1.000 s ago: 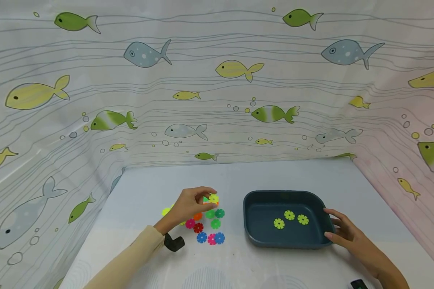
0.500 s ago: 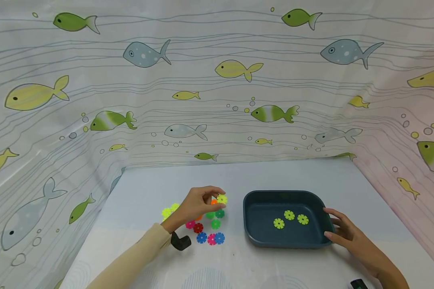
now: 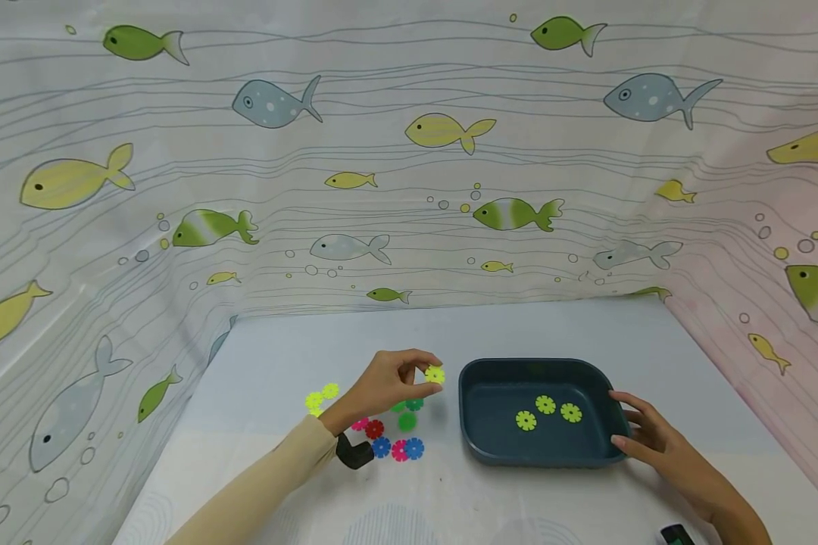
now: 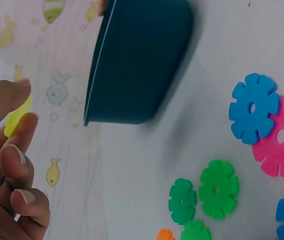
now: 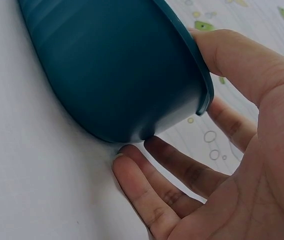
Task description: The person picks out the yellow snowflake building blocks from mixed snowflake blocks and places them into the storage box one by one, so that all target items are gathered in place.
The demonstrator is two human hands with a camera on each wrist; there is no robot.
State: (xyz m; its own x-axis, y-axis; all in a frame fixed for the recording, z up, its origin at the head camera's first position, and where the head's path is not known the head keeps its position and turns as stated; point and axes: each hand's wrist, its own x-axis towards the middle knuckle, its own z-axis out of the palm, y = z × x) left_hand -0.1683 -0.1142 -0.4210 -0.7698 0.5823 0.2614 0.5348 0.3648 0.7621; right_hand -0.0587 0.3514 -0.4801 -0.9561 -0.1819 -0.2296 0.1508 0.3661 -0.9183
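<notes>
Between thumb and fingers, my left hand [image 3: 385,382] pinches a yellow notched plastic disc [image 3: 435,375], held up left of the dark teal basin [image 3: 494,405]. In the left wrist view this yellow disc [image 4: 19,117] shows partly behind the thumb. Three similar yellow discs [image 3: 545,405] lie inside the basin. At the basin's right end, my right hand [image 3: 657,439] holds the rim. The right wrist view shows the thumb over the rim and other fingers against the outer wall and near the base of the basin [image 5: 117,65].
Loose notched discs lie on the white table left of the basin: yellow [image 3: 330,390], red [image 3: 374,429], pink [image 3: 399,451], blue [image 3: 414,448] and green [image 3: 407,421]. My left forearm and hand hide some. A fish-printed sheet [image 3: 354,333] rises behind and at both sides.
My left hand has moved right with the yellow disc, from above the loose discs to near the basin's left side. The right hand and the basin stay where they were.
</notes>
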